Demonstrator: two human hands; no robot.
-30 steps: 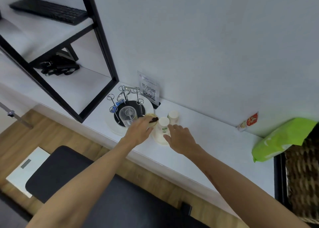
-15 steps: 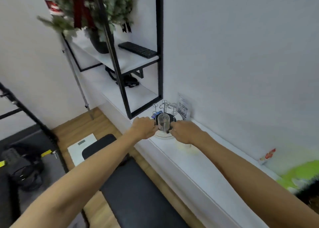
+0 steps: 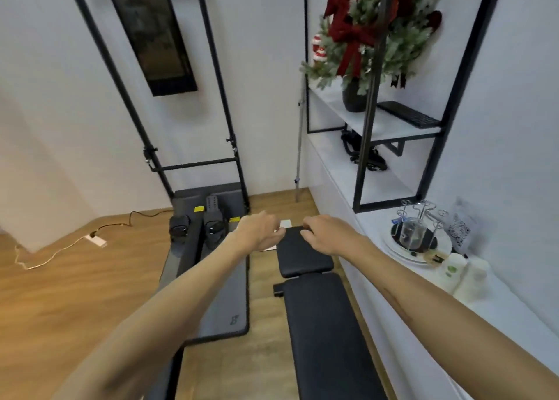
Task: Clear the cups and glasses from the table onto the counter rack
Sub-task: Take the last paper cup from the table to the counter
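While both arms reach forward, left hand (image 3: 260, 229) loosely curled, right hand (image 3: 327, 233) likewise, each grip empty.

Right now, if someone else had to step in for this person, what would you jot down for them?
Left hand: holds nothing, fingers loosely curled, out over the floor.
Right hand: holds nothing, above the black bench.
Counter rack: one clear glass stands in it.
Two paper cups stand on the white counter beside the rack, not in it.
Done: the glass is racked.
Left: probably fetch any remaining cups; the table is out of view.
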